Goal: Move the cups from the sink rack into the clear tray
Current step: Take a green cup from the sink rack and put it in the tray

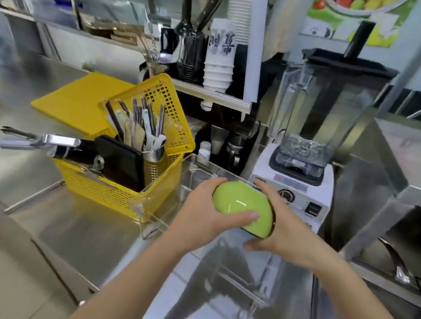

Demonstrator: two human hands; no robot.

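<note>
A glossy green cup point(241, 207) with a dark rim is tipped on its side, its bottom towards me, and held over the clear tray point(158, 216). My left hand point(204, 214) grips it from the left, thumb across its lower side. My right hand point(282, 229) holds its rim side from the right. The clear tray is a see-through plastic box on the steel counter, right of the yellow basket. The sink rack is not in view.
A yellow basket point(125, 195) with utensils, a black case and a steel holder stands left of the tray, touching it. A white-based blender point(303, 167) stands just behind my hands. A yellow board point(77, 102) lies further back. Stacked paper cups point(219, 61) sit on a shelf.
</note>
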